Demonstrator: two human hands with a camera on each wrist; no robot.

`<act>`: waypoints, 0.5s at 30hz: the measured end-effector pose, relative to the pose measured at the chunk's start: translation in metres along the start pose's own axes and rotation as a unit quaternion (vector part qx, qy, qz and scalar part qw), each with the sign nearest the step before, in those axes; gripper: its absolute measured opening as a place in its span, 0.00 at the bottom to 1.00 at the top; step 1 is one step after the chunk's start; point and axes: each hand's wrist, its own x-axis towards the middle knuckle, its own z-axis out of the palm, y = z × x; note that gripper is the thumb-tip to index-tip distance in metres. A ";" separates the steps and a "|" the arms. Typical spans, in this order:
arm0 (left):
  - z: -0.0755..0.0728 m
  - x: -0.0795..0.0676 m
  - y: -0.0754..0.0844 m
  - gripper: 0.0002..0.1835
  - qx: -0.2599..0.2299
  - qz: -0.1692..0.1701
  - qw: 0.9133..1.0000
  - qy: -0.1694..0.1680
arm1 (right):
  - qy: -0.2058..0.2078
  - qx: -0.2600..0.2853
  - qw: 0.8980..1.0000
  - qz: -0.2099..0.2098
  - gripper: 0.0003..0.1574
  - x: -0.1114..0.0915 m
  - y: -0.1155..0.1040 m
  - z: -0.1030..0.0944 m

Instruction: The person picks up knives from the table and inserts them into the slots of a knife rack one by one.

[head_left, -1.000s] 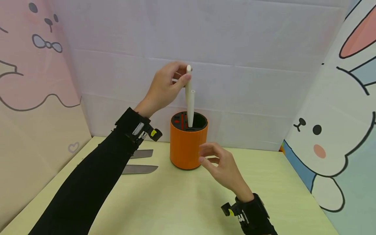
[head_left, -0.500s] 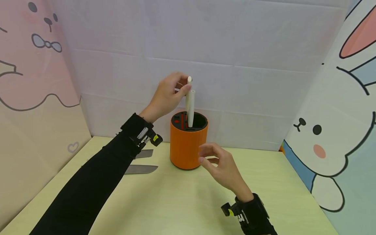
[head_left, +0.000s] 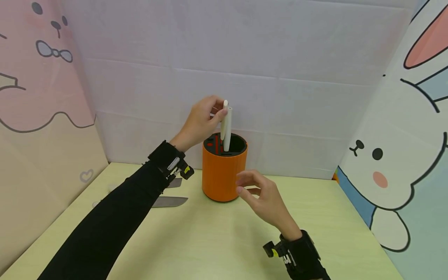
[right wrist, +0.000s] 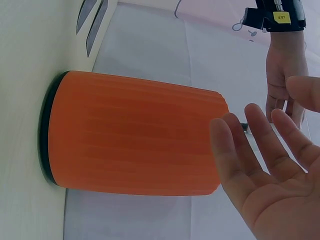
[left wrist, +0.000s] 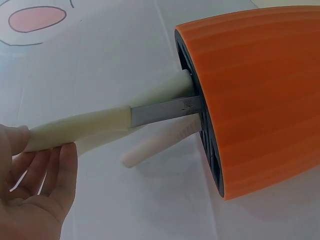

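My left hand [head_left: 204, 118] pinches the end of a knife's cream handle [left wrist: 82, 127] above the orange knife block [head_left: 224, 175]. Part of that knife's blade [left wrist: 162, 111] shows between handle and block, and the rest is hidden inside a slot. Other pale handles stick out of the block beside it, one of them a white handle [left wrist: 162, 142] in the left wrist view. My right hand [head_left: 262, 198] hovers at the block's right side with fingers loosely bent and nothing in them. In the right wrist view its fingertips overlap the block's top end.
Two more knives lie on the table left of the block; one blade [head_left: 171, 201] points right, and a shorter blade [head_left: 175, 182] lies behind it. My left sleeve [head_left: 115, 221] covers much of both. A white cloth backdrop [head_left: 297, 97] stands close behind the block.
My left hand has come down with the knife, whose blade has slid deeper into the block. The left forearm has lowered with it. My right hand stays where it was.
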 end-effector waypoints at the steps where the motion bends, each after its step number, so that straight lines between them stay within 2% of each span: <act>1: 0.001 -0.001 -0.001 0.10 0.000 -0.002 1.000 -0.001 | 0.000 -0.001 1.000 0.001 0.16 0.000 0.000 0.000; 15: 0.009 -0.013 -0.011 0.09 -0.017 -0.040 0.999 -0.013 | 0.000 -0.003 1.000 0.005 0.16 0.000 0.000 0.000</act>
